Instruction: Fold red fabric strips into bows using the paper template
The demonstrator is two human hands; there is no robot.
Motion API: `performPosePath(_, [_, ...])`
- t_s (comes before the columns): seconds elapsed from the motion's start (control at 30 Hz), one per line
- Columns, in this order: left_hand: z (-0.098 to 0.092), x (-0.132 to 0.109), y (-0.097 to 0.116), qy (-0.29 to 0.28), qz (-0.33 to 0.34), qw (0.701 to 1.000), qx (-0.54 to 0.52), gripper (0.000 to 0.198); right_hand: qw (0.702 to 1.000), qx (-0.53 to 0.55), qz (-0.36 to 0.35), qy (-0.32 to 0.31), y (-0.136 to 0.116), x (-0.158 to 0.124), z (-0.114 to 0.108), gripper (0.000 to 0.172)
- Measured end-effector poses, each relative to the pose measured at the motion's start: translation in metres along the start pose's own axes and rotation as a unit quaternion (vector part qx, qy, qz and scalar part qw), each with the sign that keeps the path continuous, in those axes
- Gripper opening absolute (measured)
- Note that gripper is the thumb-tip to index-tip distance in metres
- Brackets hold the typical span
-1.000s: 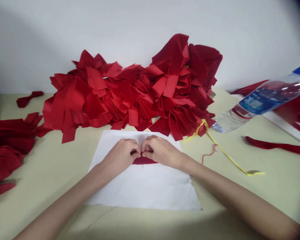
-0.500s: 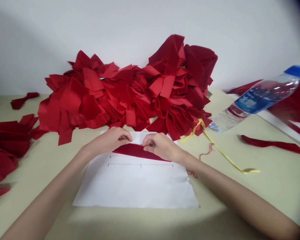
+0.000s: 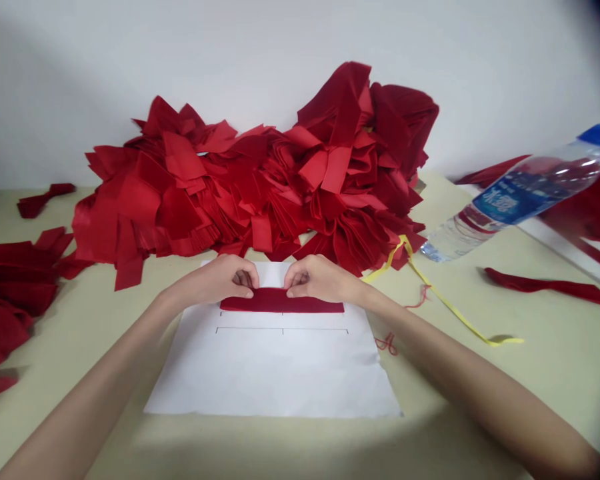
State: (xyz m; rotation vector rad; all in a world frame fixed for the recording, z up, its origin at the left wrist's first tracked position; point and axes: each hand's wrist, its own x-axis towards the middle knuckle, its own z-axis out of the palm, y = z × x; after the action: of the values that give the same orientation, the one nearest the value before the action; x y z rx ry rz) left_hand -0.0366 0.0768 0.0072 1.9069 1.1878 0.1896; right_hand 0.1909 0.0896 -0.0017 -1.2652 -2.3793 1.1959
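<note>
A dark red strip of velvety fabric (image 3: pixel 283 302) lies across the upper part of a white paper sheet (image 3: pixel 273 373). Its lower edge runs straight along the upper of two black ruled lines with end and middle ticks. My left hand (image 3: pixel 227 279) pinches the strip's top edge left of the middle, thumb against curled fingers. On the other side of a small gap, my right hand (image 3: pixel 317 280) pinches the same top edge. Both forearms reach in from the lower corners.
Behind the paper, a large heap of red fabric pieces (image 3: pixel 250 187) stands against the wall. At right are a tilted water bottle (image 3: pixel 510 197), a yellow ribbon (image 3: pixel 450 310), red thread (image 3: pixel 387 343) and a knotted red strip (image 3: pixel 545 287). More red fabric (image 3: pixel 10 293) lies at left.
The fabric strip, slanted down to the right before, now lies level along the upper ruled line. My right hand has shifted slightly upward, and both hands still pinch the strip.
</note>
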Motion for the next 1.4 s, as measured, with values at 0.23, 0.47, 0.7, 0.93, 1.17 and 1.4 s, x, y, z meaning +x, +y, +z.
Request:
performPosePath(0.23, [0.001,0.0,0.0,0.011,0.009,1.0,0.001,0.01,1.0,0.006,-0.007,0.004,0.005,0.002,0.001,0.011])
performPosePath(0.47, [0.009,0.001,0.009,0.055,0.033,0.998,0.009,0.01,1.0,0.005,-0.006,0.008,0.002,0.0,0.001,0.01])
performPosePath(0.7, [0.033,0.012,0.016,0.103,0.075,0.991,0.03,0.009,1.0,-0.007,-0.013,0.012,0.0,-0.002,0.002,0.01])
performPosePath(0.93, [0.039,0.013,0.014,0.114,0.079,0.989,0.048,0.006,0.999,-0.03,-0.017,0.011,-0.003,-0.004,0.001,0.011])
performPosePath(1.17, [0.042,0.009,0.021,0.127,0.081,0.986,0.078,0.012,0.997,-0.074,-0.03,0.015,-0.007,-0.008,0.003,0.009])
performPosePath(1.4, [0.042,0.009,0.021,0.137,0.087,0.981,0.102,0.012,0.996,-0.078,-0.026,0.021,-0.006,-0.006,0.004,0.01])
